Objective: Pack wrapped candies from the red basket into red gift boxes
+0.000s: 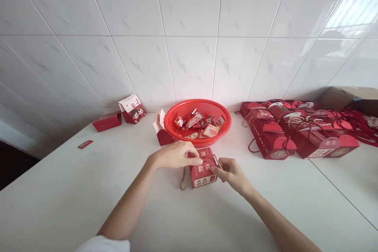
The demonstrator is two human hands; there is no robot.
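Observation:
A small red gift box [203,170] with white lettering stands on the white table in front of the red basket. My left hand [178,154] rests on the box's top left, its thumb and fingers curved over the lid. On the right side, my right hand [228,172] pinches the box's edge by the twisted rope, its thumb on the front flap. A loop of beige rope [183,179] hangs at the box's left side. Behind it, the red basket [169,120] holds several wrapped sweets [194,120].
Several red boxes with rope handles [271,138] stand at the right, near a cardboard box [336,96]. Farther left are a red box [106,122], a printed carton [134,110] and a small packet [85,144]. A tiled wall [191,67] bounds the table [73,193].

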